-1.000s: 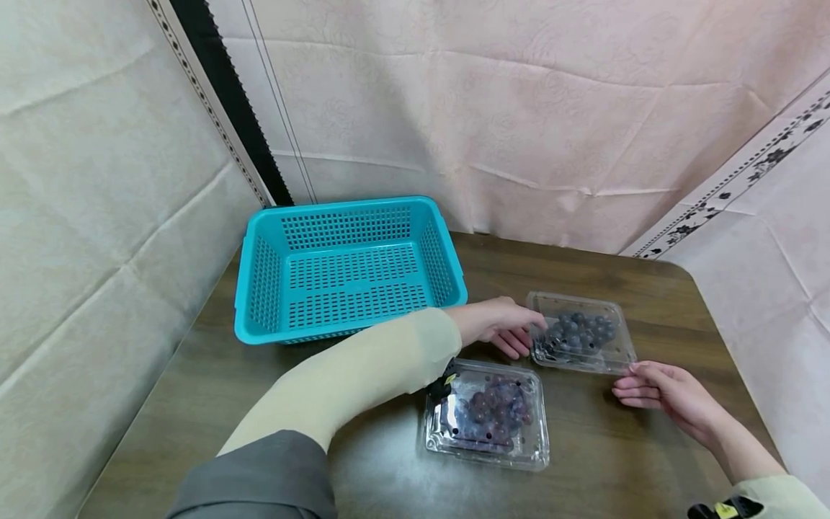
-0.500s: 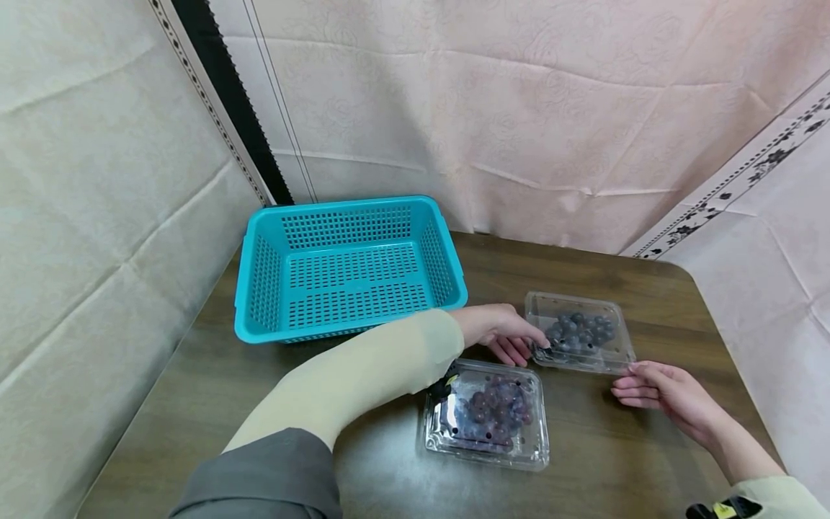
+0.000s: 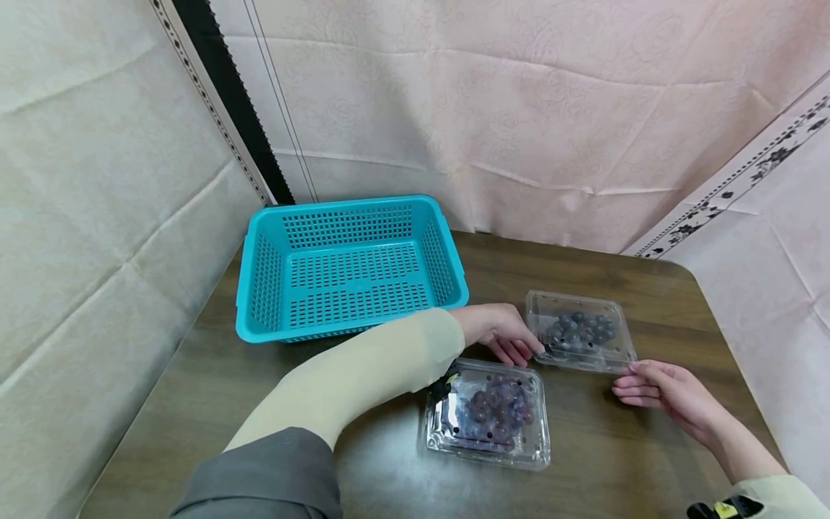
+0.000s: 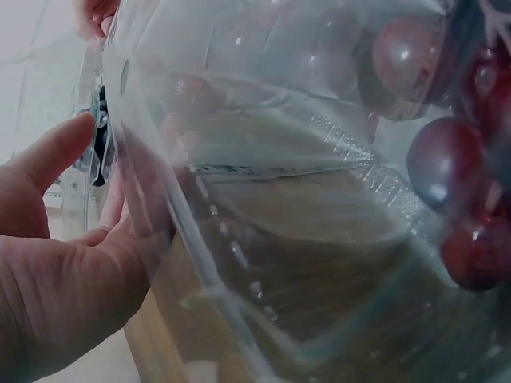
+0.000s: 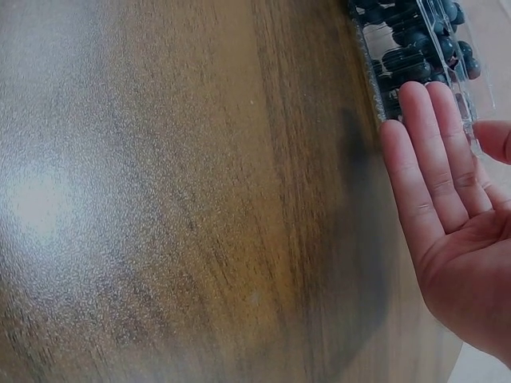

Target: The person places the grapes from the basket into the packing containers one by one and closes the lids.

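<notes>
A clear plastic fruit box with dark grapes in it lies at the right of the table, its lid down. My left hand pinches its near left corner, thumb above and fingers below the rim. At the near right corner, my right hand holds the rim between thumb and fingers; in the right wrist view the fingers run along the box's side. Just in front sits a second clear box of reddish-purple grapes, under my left wrist. Its wall and red grapes fill much of the left wrist view.
A turquoise plastic basket with nothing in it stands at the back left of the brown wooden table. My left forearm passes in front of it. Pale cloth hangs behind the table and at both sides.
My left hand has shifted slightly toward the near left corner of the dark-grape box, its thumb sliding along the lid edge. My right hand and both boxes stay nearly in place.
</notes>
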Action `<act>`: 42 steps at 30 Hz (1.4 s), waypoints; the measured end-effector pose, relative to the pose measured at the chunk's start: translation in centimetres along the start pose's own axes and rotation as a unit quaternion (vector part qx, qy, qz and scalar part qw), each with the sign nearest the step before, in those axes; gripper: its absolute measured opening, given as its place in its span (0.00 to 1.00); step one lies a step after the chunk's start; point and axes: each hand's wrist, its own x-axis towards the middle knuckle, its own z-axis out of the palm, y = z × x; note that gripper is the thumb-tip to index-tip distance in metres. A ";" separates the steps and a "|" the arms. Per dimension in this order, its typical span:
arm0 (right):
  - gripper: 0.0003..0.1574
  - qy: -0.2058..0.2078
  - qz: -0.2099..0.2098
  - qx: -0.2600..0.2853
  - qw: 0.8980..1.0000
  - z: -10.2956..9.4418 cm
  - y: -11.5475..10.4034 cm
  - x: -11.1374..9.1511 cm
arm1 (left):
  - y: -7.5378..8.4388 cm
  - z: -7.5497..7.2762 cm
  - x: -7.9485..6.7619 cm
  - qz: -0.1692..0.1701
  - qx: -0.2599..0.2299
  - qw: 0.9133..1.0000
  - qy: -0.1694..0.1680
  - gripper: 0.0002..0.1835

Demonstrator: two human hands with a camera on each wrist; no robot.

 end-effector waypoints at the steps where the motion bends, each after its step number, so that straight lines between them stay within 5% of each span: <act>1: 0.27 -0.002 -0.001 0.001 1.000 0.0 0.0 0.0 | 0.0 0.0 0.0 -0.001 0.000 1.000 0.001 0.10; 33: 0.28 -0.012 -0.010 -0.004 1.000 -0.3 -0.2 0.6 | 0.1 1.1 0.1 0.000 0.041 0.998 0.040 0.12; 38: 0.28 -0.011 -0.007 -0.020 1.000 -0.2 -0.5 0.5 | 0.2 1.2 -0.2 0.009 0.096 0.993 0.064 0.13; 42: 0.28 0.005 0.004 -0.042 0.999 -0.3 -0.8 0.2 | 0.6 1.3 -1.0 0.021 0.188 0.977 0.098 0.15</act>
